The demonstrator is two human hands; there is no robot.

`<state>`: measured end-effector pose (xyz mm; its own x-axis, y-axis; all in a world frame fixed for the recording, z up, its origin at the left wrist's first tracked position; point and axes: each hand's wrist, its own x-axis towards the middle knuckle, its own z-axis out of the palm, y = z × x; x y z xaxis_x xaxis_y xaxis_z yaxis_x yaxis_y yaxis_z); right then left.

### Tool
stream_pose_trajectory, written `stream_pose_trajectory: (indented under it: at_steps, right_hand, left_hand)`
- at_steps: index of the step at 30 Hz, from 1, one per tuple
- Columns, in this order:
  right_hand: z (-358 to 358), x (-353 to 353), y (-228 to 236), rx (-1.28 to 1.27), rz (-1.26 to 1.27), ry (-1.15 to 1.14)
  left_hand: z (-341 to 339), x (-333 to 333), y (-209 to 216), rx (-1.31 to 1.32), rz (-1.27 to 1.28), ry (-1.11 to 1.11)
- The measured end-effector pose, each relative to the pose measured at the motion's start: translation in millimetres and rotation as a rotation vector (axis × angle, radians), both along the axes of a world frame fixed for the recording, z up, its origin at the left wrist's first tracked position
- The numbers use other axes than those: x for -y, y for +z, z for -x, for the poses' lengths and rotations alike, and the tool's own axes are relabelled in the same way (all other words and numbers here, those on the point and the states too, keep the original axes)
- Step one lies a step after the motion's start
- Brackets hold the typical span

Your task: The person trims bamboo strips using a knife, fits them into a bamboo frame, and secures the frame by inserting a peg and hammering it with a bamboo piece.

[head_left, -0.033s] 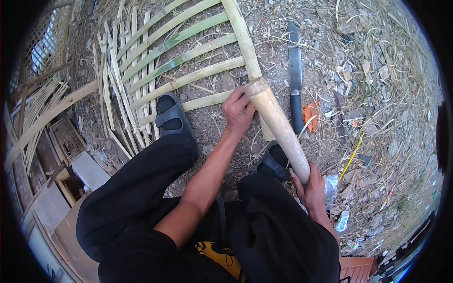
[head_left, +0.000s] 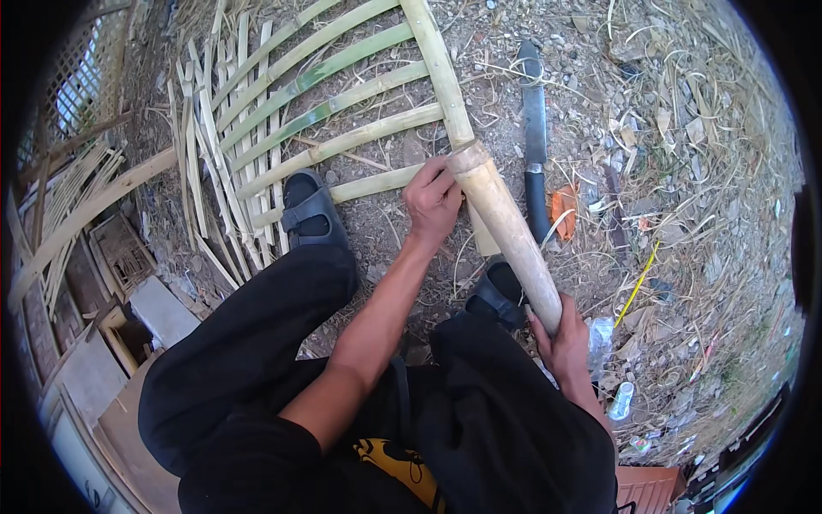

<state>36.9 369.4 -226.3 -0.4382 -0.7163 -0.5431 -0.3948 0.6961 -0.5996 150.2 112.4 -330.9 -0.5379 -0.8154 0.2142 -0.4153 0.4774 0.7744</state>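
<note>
In my right hand (head_left: 565, 344) is the lower end of a thick bamboo pole (head_left: 507, 227), with the fingers wrapped round it. The pole slants up and left, its far end over the side rail (head_left: 441, 73) of a bamboo slat frame (head_left: 360, 92). My left hand (head_left: 431, 204) is closed beside that far end, where the nearest slat (head_left: 368, 185) meets the rail. Its fingertips are partly hidden by the pole, so what they pinch cannot be made out. My sandalled left foot (head_left: 308, 210) rests by the slat ends.
A large knife (head_left: 534, 128) with a black handle lies right of the pole, beside an orange scrap (head_left: 563, 212). Loose bamboo strips (head_left: 210, 163) are piled left. A yellow strip (head_left: 638, 283), a clear plastic bottle (head_left: 601, 338) and a plastic cup (head_left: 622, 401) lie right.
</note>
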Motion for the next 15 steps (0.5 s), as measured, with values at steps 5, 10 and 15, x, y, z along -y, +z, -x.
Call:
stream_pose_trajectory:
  at_steps: [5, 10, 15]
  right_hand:
    - [2.8, 2.1, 4.1, 0.034, -0.051, -0.011]
    - [2.6, -0.1, 5.4, 0.074, 0.04, -0.048]
    - [4.9, -0.7, 7.9, 0.031, -0.01, -0.025]
  left_hand:
    - [-3.7, -0.5, 2.4, 0.046, -0.004, 0.042]
    - [-1.6, 2.5, -0.3, 0.028, 0.072, 0.002]
    - [-3.3, 1.2, -4.0, 0.065, 0.053, 0.002]
